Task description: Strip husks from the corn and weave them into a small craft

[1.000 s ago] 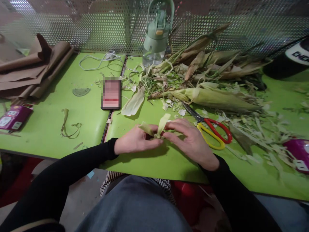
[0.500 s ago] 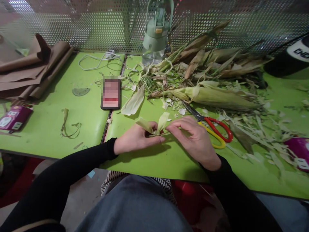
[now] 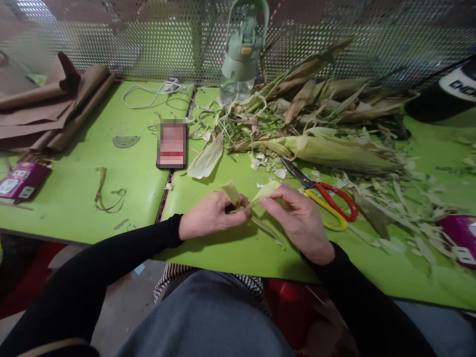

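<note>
Between my hands is a small bundle of pale green corn husk. My left hand pinches its base between thumb and fingers. My right hand is closed on one husk leaf of the bundle and holds it out to the right. A thin husk strip hangs from the base toward the table, free of my right fingers. Scissors with one red and one yellow handle lie just beyond my right hand. A loose husk piece rests behind my left hand.
An ear of corn in its husk lies behind the scissors, before a heap of dry husks. A bottle stands at the back. Left are a phone, a protractor and brown paper. Husk shreds litter the right.
My right hand has let go of the thin strip, which now hangs down. It has taken hold of the right husk leaf and bent it outward. My left hand keeps its pinch.
</note>
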`<state>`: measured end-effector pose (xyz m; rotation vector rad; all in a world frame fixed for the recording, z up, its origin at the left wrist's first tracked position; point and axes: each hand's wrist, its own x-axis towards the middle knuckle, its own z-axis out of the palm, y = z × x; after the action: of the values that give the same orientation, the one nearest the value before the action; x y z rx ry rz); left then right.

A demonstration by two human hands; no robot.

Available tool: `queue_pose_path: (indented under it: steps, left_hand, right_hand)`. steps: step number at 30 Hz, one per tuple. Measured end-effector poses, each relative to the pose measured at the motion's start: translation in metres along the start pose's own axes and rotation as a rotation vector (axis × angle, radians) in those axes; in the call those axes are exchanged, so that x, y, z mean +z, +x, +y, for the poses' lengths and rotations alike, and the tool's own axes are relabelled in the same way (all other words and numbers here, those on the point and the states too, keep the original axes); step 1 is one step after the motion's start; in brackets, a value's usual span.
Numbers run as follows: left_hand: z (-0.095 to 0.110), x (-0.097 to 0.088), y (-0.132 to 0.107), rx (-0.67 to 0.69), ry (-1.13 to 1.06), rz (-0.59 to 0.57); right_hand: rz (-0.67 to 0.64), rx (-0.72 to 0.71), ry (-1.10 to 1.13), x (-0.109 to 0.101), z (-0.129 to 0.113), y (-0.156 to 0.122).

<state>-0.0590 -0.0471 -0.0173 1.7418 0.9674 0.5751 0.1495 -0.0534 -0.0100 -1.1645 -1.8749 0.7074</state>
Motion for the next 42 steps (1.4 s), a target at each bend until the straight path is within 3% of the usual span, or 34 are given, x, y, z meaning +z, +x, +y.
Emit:
queue_pose_path:
  steps: [4, 7, 9, 15, 19, 25, 28, 32, 35, 37, 39, 42]
  left_hand:
    - [-0.007, 0.006, 0.001, -0.035, -0.076, -0.039]
    - [-0.011, 0.015, 0.000, 0.031, -0.124, -0.056]
    - [-0.012, 0.020, -0.001, 0.034, -0.054, -0.009]
    - [-0.006, 0.016, -0.001, 0.080, 0.043, 0.065]
    - [-0.002, 0.017, -0.003, 0.055, 0.009, -0.057]
    - [0.000, 0.020, -0.006, -0.116, -0.308, -0.224]
    - [0.005, 0.017, -0.004, -0.229, -0.522, -0.210]
    - [0.004, 0.014, -0.001, -0.332, -0.811, -0.139]
    - [-0.001, 0.014, 0.001, -0.366, -0.915, -0.164]
    - [-0.003, 0.014, 0.001, -0.390, -0.953, -0.213]
    - [-0.003, 0.013, 0.000, -0.388, -0.993, -0.231]
    - [-0.001, 0.010, 0.001, -0.324, -1.036, -0.178]
  right_hand:
    - [0.178, -0.171, -0.185, -0.002, 0.000, 0.002]
    - [0.060, -0.371, -0.364, 0.006, -0.004, -0.001]
    - [0.053, -0.427, -0.399, 0.013, -0.007, -0.004]
    - [0.109, -0.334, -0.318, 0.014, -0.009, -0.004]
    - [0.069, -0.283, -0.295, 0.009, -0.010, -0.004]
    - [-0.018, -0.082, -0.146, 0.009, -0.005, -0.001]
    - [-0.063, 0.041, -0.106, 0.003, -0.003, 0.003]
    - [-0.157, 0.076, -0.091, -0.006, 0.001, 0.005]
    - [-0.183, 0.106, -0.027, -0.003, 0.004, 0.004]
    - [-0.154, 0.112, -0.026, 0.000, 0.006, 0.003]
    - [-0.043, 0.063, -0.101, 0.002, 0.008, 0.002]
    - [0.148, -0.133, -0.254, 0.000, 0.007, 0.002]
